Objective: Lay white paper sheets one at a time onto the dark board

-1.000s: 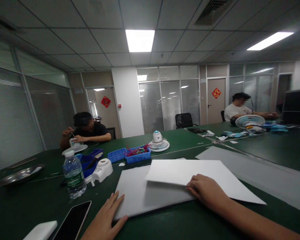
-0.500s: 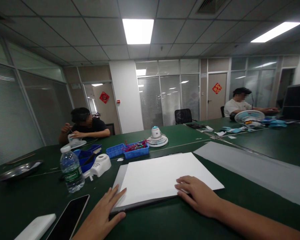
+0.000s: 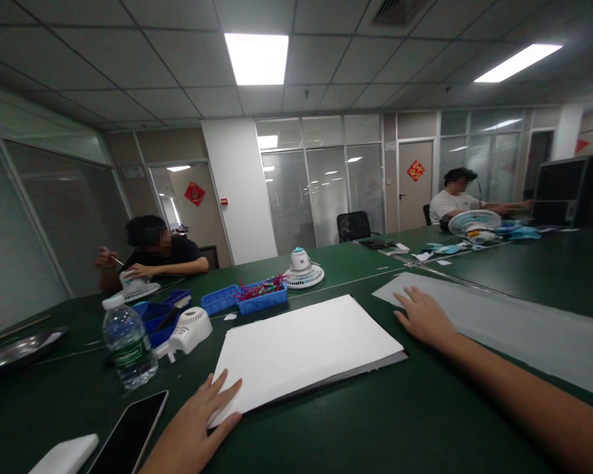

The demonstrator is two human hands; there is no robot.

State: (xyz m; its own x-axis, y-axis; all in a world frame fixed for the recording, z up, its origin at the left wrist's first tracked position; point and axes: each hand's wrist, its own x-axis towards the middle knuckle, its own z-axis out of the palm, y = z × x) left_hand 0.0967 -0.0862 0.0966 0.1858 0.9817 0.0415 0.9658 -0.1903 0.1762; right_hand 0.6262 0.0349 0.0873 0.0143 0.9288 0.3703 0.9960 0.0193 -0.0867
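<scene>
A stack of white paper sheets (image 3: 301,352) lies on the green table in front of me, with a darker layer showing under its near edge. My left hand (image 3: 205,418) rests at the stack's near left corner, fingers spread, fingertips on the top sheet. Off to the right, my right hand (image 3: 425,316) is open and holds nothing. It is apart from the stack, at the left end of a long translucent sheet (image 3: 524,336); whether it touches that sheet I cannot tell.
Left of the stack are a water bottle (image 3: 128,345), a phone (image 3: 128,431), a white block-like object (image 3: 66,454) and a white plastic housing (image 3: 192,329). Beyond stand a blue tray of wires (image 3: 261,299) and a small fan (image 3: 302,270). Two people (image 3: 153,253) sit across the table.
My right hand has left the paper and moved right, towards the translucent sheet. The top white sheet now sits more squarely over the layers below. My left hand stays at the corner.
</scene>
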